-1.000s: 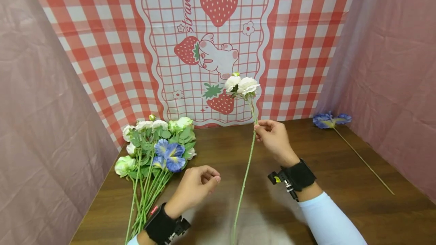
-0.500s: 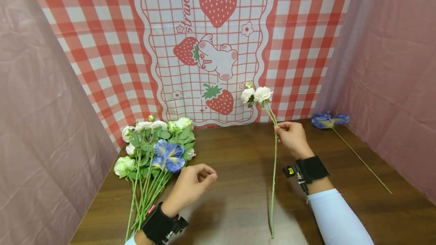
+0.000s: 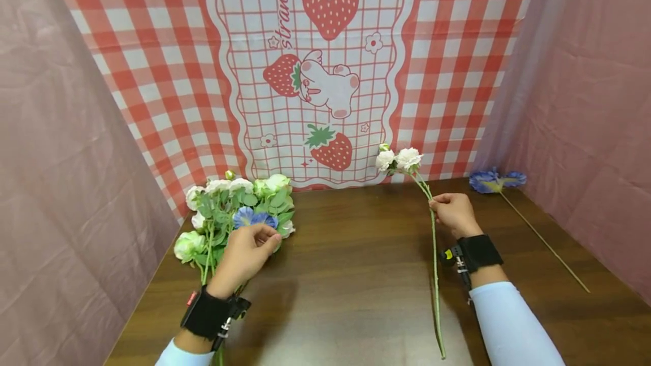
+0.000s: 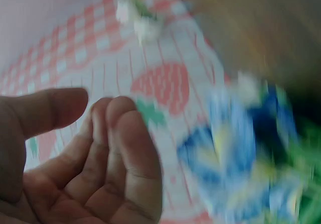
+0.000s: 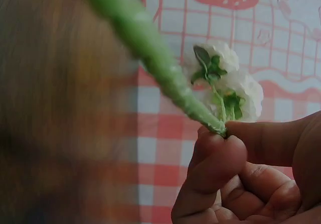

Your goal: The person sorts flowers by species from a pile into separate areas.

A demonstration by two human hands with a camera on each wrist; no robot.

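My right hand (image 3: 455, 214) pinches a white flower stem (image 3: 435, 284) between thumb and fingertips, just under its fork. The white blooms (image 3: 408, 160) lean up and left, in front of the checked cloth. In the right wrist view the thick green stem (image 5: 155, 63) runs from the pinch towards the camera. My left hand (image 3: 244, 256) holds nothing; its fingers are loosely bent, the thumb apart from them. It is over the bunch, overlapping the blue iris (image 3: 249, 217) and hiding many stems. White and pale green flowers (image 3: 189, 245) make up the rest of the bunch.
A single blue iris (image 3: 490, 181) lies at the table's right side, its stem slanting towards the front. A red-and-white strawberry cloth (image 3: 325, 89) hangs behind the brown wooden table (image 3: 346, 275). Pink curtains (image 3: 585, 100) close off both sides.
My right hand has carried the white flower right and lower. My left hand has stayed unfilled and moved left, over the bunch, covering part of the blue iris.
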